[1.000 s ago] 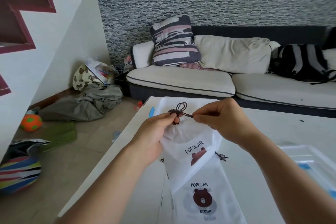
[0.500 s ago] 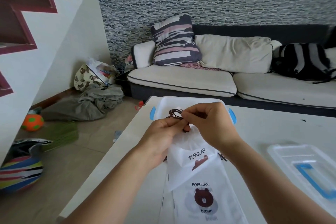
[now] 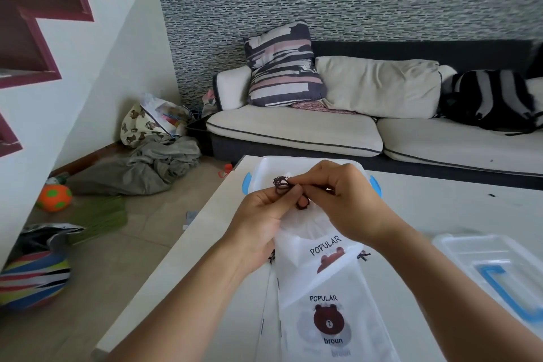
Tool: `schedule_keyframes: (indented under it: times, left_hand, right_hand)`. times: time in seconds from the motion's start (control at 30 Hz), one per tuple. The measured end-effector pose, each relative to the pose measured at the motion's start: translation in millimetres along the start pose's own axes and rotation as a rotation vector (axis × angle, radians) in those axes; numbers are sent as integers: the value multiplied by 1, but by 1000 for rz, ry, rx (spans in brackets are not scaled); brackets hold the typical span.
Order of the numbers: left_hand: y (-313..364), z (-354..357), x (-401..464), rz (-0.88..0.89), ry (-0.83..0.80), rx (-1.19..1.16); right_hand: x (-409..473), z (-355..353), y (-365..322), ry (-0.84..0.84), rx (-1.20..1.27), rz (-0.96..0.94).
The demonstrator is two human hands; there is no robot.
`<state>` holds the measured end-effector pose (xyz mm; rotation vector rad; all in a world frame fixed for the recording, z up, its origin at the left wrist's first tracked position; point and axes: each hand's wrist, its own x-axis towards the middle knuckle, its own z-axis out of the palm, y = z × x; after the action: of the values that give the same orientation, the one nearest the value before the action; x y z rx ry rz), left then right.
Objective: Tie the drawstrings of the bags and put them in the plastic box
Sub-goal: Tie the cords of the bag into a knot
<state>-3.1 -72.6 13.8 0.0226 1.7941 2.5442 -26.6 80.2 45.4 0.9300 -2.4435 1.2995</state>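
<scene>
Head view: we are pinching the dark brown drawstring (image 3: pixel 282 184) of the white bear-print bag (image 3: pixel 316 239) with both hands' fingers (image 3: pixel 293 191), knotting; next, cinching tight.

Sofa (image 3: pixel 293 132): pale cushions, dark frame, against the patterned wall.
Striped pillow (image 3: pixel 283 67): propped on sofa.
Floor: grey cloth heap (image 3: pixel 147 166), orange ball (image 3: pixel 54 197).
Worktop (image 3: pixel 440 209): white.
</scene>
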Motion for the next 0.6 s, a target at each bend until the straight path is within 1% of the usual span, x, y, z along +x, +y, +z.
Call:
schedule_keyframes:
  times: [0.1, 0.17, 0.27, 0.37, 0.43, 0.5, 0.6]
  left_hand:
    - [-1, 0, 1, 45, 37, -7]
    - [-1, -2, 1, 102, 60, 77]
    - [-2, -5, 1, 175, 70, 257]
    - [-1, -5, 1, 190, 115, 344]
    - [0, -4, 3, 195, 182, 322]
    - [0, -4, 6, 193, 248, 277]
    - [0, -5, 9, 161, 278, 203]
  right_hand:
    - [0, 2, -1, -16, -63, -72]
    - [-1, 5, 0, 1, -65, -66]
    - [0, 3, -1, 20, 14, 56]
    - [1, 0, 0, 33, 38, 122]
    - [1, 0, -1, 102, 47, 159]
    - [2, -2, -3, 166, 116, 214]
    - [3, -5, -3, 158, 233, 280]
